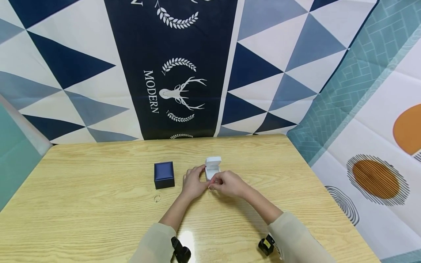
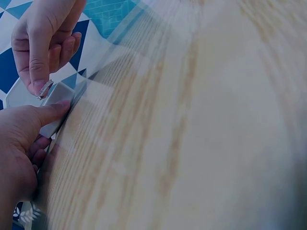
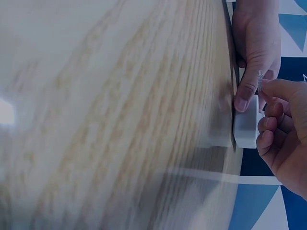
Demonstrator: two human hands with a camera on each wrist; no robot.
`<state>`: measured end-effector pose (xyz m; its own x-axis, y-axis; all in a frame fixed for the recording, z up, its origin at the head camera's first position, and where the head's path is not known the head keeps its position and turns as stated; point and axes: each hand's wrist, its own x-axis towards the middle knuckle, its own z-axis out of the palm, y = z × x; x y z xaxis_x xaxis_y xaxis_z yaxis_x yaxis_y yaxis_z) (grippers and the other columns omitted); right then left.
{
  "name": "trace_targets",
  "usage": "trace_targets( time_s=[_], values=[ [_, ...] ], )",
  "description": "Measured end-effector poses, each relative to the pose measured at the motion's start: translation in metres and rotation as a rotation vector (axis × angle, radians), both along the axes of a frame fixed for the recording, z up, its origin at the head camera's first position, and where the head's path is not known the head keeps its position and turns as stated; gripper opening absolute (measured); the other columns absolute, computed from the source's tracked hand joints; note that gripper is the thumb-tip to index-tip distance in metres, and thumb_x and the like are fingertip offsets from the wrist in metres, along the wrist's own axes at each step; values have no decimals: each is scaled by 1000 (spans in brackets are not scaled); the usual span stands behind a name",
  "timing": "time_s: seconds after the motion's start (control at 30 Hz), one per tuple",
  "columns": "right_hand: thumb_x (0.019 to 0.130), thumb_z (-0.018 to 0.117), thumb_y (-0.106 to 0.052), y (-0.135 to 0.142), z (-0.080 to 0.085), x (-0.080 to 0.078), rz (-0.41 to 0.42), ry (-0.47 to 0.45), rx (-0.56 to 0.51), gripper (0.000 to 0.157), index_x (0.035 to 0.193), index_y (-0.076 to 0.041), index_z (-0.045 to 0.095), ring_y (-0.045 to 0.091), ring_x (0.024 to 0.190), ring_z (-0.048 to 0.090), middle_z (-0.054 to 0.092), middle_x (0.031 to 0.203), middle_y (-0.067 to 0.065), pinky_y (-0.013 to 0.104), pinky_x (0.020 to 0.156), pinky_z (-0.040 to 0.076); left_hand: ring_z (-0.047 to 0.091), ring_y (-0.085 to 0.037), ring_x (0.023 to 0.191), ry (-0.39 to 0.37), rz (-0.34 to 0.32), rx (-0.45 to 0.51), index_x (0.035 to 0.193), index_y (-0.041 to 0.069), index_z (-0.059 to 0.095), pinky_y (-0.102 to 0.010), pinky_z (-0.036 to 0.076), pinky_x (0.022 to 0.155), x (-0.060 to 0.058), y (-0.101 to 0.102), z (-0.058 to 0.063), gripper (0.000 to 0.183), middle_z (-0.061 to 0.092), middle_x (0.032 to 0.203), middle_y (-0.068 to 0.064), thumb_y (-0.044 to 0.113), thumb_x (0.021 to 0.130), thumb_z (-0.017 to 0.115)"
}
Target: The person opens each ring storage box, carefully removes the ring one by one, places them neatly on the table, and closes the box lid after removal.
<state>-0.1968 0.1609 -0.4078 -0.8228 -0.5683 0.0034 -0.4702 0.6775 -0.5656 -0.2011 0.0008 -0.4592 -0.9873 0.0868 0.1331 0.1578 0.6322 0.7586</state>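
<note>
A small white ring box stands on the table with its lid up. My left hand holds it from the left, and in the left wrist view the thumb presses along the wall of the box. Between thumb and forefinger, my right hand pinches a ring set with small stones. That ring is close over the near side of the box, beside the left thumb. The right fingers partly hide the inside of the box.
A closed dark blue box stands to the left of the hands. In front of it a second ring lies on the wooden table. A patterned cloth hangs behind the table's back edge.
</note>
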Motion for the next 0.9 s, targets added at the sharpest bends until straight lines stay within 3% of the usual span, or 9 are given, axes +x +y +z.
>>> trace_targets(
  time_s=[0.9],
  values=[
    [87, 65, -18, 2, -11, 5, 31, -5, 2, 11, 81, -9, 67, 0, 48, 39, 49, 55, -8, 16, 44, 31, 46, -24, 104, -19, 7, 1, 133, 10, 52, -40, 32, 89, -1, 0, -1, 68, 59, 127, -8, 29, 73, 79]
  ],
)
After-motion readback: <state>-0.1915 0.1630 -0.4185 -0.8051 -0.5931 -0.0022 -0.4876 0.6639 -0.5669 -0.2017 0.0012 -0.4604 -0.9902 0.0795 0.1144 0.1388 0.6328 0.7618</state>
